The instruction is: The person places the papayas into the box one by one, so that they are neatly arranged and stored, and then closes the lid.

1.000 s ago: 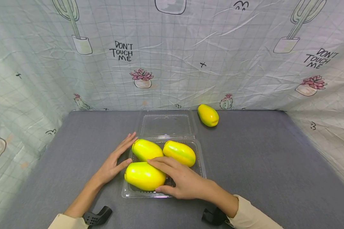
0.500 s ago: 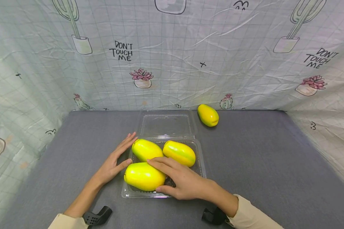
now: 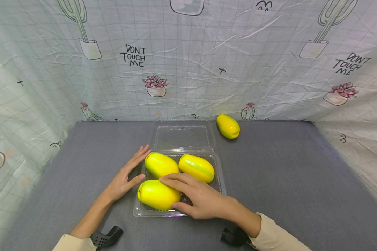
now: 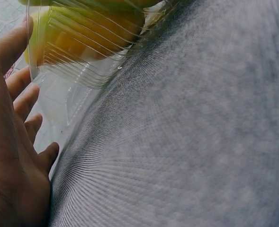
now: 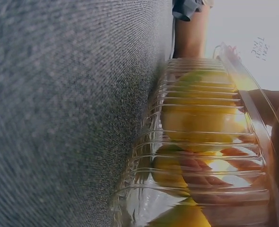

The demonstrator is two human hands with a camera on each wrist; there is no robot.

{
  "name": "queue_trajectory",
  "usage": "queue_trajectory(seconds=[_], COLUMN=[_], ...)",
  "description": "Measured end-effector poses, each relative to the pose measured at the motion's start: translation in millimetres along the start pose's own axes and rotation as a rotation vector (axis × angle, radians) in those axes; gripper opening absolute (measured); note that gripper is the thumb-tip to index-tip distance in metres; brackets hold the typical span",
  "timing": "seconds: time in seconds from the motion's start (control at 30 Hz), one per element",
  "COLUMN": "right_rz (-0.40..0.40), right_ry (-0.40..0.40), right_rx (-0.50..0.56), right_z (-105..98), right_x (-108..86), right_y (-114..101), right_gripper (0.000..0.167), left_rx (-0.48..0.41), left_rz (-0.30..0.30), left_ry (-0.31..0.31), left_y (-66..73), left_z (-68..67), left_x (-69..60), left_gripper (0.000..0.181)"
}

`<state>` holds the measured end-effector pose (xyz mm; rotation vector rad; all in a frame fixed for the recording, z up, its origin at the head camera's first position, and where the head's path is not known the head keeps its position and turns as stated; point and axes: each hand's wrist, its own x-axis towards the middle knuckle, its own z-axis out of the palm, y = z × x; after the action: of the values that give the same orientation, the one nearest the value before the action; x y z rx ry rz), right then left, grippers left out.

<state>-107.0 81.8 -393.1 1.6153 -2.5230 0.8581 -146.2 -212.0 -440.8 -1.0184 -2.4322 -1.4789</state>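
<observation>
We see the right hand [image 3: 201,197] pinching the right end of the near yellow fruit [image 3: 157,196], thumb on the near side and fingers over the top, while the left hand [image 3: 122,181] lies spread along the left side of the clear container [image 3: 137,211]. The near fruit sits between the two hands, over the part of the container nearest us, and its left end seems to overlap the rim; we cannot tell whether it rests on the floor. If the right hand lets go with that end perched, we judge the fruit could roll towards the left thumb or out onto the tabletop [image 3: 286,167]. Its smooth, rounded skin would also make a one-ended hold liable to slip. Beyond the right fingers sit the left back fruit [image 3: 159,164] and the right back fruit [image 3: 197,168]; pushing too hard against them could jam all three or bow the thin walls. Past both hands lies the folded-back lid [image 3: 182,136], which tall fruit could keep from closing.
</observation>
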Motion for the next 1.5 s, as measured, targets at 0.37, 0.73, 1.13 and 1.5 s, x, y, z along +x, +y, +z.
queue_trajectory(seconds=[0.37,0.73,1.13,1.5], right_rz=[-0.007,-0.008,-0.032,0.049], right_ry=[0.009,0.019,0.119,0.249], right_rx=[-0.004,-0.002,0.052,0.175], right_z=[-3.0,-7.5,-25.2,-46.1], right_x=[1.6,3.1,4.9,4.6], right_y=[-1.8,-4.0,-4.7,7.4], right_gripper=[0.064,0.063,0.057,0.055], left_rx=[0.005,0.002,-0.004,-0.004], left_rz=[-0.009,-0.003,0.014,0.018], left_ry=[-0.002,-0.003,-0.002,-0.004], left_y=[0.8,0.8,0.6,-0.1], left_z=[-0.3,-1.7,-1.9,-2.6], left_x=[-0.1,0.3,0.6,1.1], left_gripper=[0.066,0.065,0.063,0.063])
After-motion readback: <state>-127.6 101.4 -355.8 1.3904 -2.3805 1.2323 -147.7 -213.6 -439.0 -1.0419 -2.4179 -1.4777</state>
